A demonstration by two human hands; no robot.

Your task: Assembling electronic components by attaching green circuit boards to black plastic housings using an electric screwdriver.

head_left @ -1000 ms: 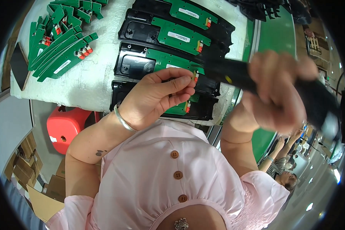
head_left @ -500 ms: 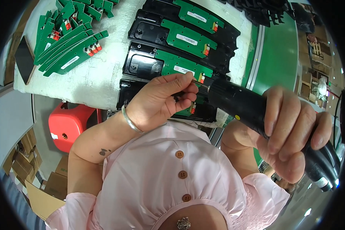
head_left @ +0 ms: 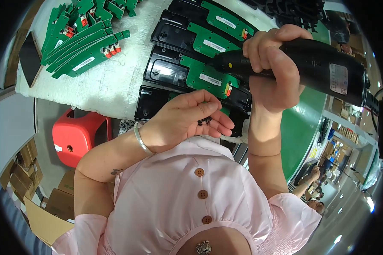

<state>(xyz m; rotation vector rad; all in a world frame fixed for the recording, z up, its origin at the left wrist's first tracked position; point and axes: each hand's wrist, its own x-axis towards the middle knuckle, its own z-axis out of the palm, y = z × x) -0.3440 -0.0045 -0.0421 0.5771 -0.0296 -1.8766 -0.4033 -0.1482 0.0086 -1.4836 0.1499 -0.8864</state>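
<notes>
My right hand (head_left: 278,70) grips a black electric screwdriver (head_left: 323,63) with a cord at its back end. Its tapered nose points left, over the upper edge of a green circuit board (head_left: 192,76) lying in a black plastic housing (head_left: 159,74). The bit is too dark to make out there. My left hand (head_left: 180,117) is palm up and cupped just below this board. Several tiny black screws (head_left: 205,121) lie in the palm, with the thumb curled above them. More black housings with green boards (head_left: 204,42) are lined up beyond.
Loose green circuit boards (head_left: 83,59) with red-and-white connectors are heaped on the white padded table top (head_left: 102,91). A dark phone-like slab (head_left: 28,59) lies at its left edge. A red stool (head_left: 74,136) stands below. Black parts (head_left: 291,12) are piled far right.
The screwdriver has swung from my left fingertips up to the board's upper edge, my right hand rising with it. My left hand has let go of the bit and opened somewhat, showing the screws.
</notes>
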